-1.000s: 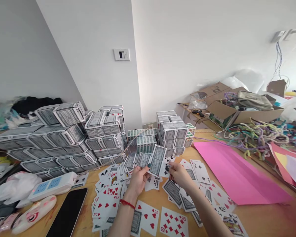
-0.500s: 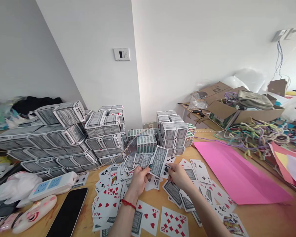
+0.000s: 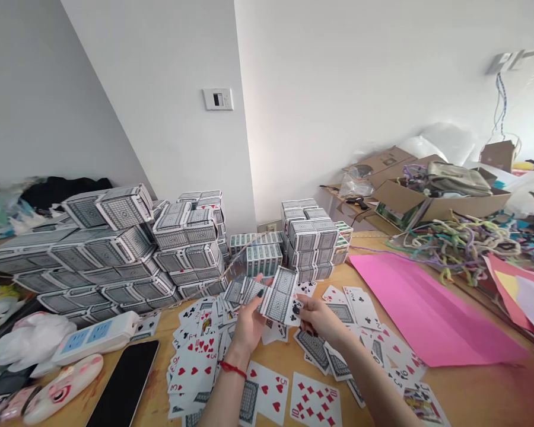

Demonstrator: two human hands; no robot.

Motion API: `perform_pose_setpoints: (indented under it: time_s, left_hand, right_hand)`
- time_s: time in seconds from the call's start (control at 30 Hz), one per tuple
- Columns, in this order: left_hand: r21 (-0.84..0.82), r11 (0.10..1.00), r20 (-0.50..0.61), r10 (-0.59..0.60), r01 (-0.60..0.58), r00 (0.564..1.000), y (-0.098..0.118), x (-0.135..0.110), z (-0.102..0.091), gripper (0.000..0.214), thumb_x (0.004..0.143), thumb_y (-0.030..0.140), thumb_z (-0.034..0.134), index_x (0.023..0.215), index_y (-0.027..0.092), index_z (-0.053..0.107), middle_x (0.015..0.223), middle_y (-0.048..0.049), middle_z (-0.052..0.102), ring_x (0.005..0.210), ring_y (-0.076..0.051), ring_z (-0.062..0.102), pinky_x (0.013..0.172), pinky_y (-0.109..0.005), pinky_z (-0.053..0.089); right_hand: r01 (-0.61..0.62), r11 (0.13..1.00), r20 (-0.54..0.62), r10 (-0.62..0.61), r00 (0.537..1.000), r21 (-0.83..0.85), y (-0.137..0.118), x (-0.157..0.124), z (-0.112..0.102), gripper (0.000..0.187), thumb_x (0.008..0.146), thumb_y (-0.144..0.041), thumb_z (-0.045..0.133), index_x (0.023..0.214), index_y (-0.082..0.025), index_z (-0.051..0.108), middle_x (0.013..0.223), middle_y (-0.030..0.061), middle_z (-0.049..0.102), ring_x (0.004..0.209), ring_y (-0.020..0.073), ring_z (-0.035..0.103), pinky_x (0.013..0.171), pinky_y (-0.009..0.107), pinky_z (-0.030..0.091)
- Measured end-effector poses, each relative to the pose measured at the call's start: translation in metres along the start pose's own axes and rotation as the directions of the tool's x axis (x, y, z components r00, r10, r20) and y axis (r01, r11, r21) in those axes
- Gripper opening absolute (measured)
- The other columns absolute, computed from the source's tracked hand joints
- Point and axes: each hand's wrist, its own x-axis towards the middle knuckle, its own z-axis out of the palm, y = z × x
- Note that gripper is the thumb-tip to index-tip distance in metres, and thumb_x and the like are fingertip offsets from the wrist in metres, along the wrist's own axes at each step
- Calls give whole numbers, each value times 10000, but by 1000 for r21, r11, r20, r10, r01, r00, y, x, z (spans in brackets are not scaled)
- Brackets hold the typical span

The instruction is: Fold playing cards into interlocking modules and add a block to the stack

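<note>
My left hand (image 3: pixel 248 323) is open, its thumb lifted and its fingertips showing beside and partly behind a face-down playing card (image 3: pixel 281 293) with a grey patterned back. My right hand (image 3: pixel 321 320) pinches a club card (image 3: pixel 295 312) at its lower right edge; this card overlaps the face-down one. Whether the right fingers also grip the face-down card is hidden. Loose cards lie under and around both hands, among them a five of hearts (image 3: pixel 270 388), a ten of diamonds (image 3: pixel 315 398) and a three of hearts (image 3: pixel 191 372).
Bundled card blocks (image 3: pixel 107 249) are stacked at the left, with another stack (image 3: pixel 311 237) behind my hands. Green-patterned packs (image 3: pixel 264 259) stand between. A phone (image 3: pixel 123 382) and a power strip (image 3: pixel 95 338) lie at left, pink paper (image 3: pixel 422 308) at right, beside yarn (image 3: pixel 471 240).
My left thumb has lifted off the face-down card and the left fingers have spread up behind it. The cards have shifted slightly left and down. My right hand keeps its pinch.
</note>
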Motion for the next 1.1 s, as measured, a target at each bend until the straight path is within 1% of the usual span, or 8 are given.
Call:
perform_pose_setpoints:
  time_s: [0.07,0.13,0.27,0.4,0.6,0.87,1.0,1.1]
  left_hand:
    - [-98,993,-7,59,-59,998,3,0,0,273,712,282,626,981,240,601,1029,-70,646,1075,-250,537,863,-362,438]
    - [-177,978,-83,100,-113,992,3,2,-2,274,703,278,628,970,223,597,1010,-66,649,1090,-247,531,872,-364,434]
    - [-223,970,-205,53,-99,977,0,6,-5,130,706,259,624,806,180,600,833,-47,662,908,-203,615,774,-321,473]
    - [-154,981,-246,73,-114,967,-2,7,-5,166,687,300,649,749,153,605,694,-17,632,703,-158,615,667,-276,482]
    - [-112,988,-268,78,-111,960,-3,8,-6,197,666,319,666,724,142,601,664,-10,604,694,-163,601,676,-290,479]
    - [-128,983,-274,96,-135,957,-4,9,-2,190,639,298,676,657,146,563,626,1,563,623,-138,573,678,-276,458]
    - [-88,988,-241,105,-130,965,-2,6,-1,181,654,301,663,649,149,564,629,11,551,605,-122,558,652,-258,454]
    - [-122,981,-208,127,-154,970,-2,6,-1,148,674,274,653,650,161,560,614,28,537,607,-110,558,665,-244,455]
  right_hand:
    - [-6,999,36,4,999,51,4,1,6,129,672,-289,510,670,-160,507,388,-61,490,304,50,363,347,163,220]
    - [-35,995,66,29,997,96,8,2,14,138,658,-289,518,616,-167,468,387,-52,503,299,49,368,342,165,210]
    - [-106,981,127,86,988,163,10,3,23,103,616,-249,503,584,-170,446,405,-26,549,293,54,406,326,168,172]
    - [-137,967,150,106,983,215,9,2,26,80,599,-228,508,591,-159,468,415,-22,565,299,51,425,326,164,156]
    - [-141,961,147,107,983,239,13,2,30,83,608,-232,510,595,-152,501,430,-27,568,316,48,424,335,170,158]
    - [-144,950,162,102,982,276,15,2,28,55,594,-204,521,573,-153,517,422,-25,569,309,49,400,340,182,183]
    - [-157,950,185,109,977,270,16,4,25,63,602,-199,526,578,-142,536,414,-27,557,304,43,380,332,183,172]
    - [-168,948,194,117,974,272,14,3,25,68,602,-195,523,567,-138,535,406,-24,549,300,43,364,330,186,175]
